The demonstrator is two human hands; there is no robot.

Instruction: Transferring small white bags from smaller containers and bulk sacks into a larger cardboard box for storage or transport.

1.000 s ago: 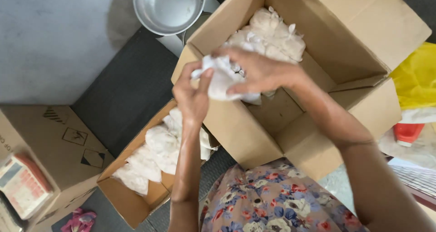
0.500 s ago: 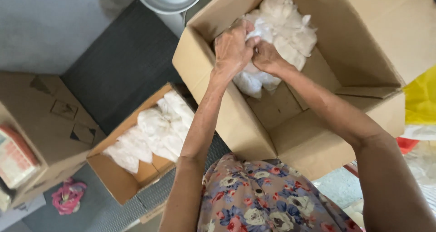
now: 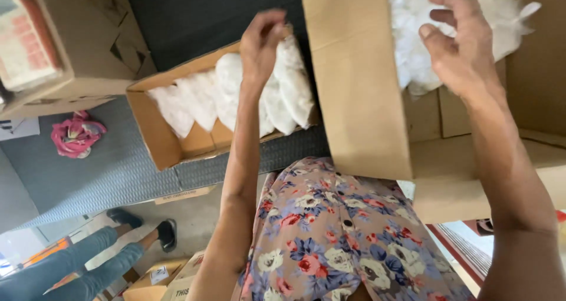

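We have one view only, from a camera on our head, looking steeply down past our chest and floral dress. It sits close: our forearms fill the lower frame and rise to the left hand and right hand near the top edge. The big box is cut off at the top and right, the small box lies centre-left, and the floor with another person's legs shows bottom left.
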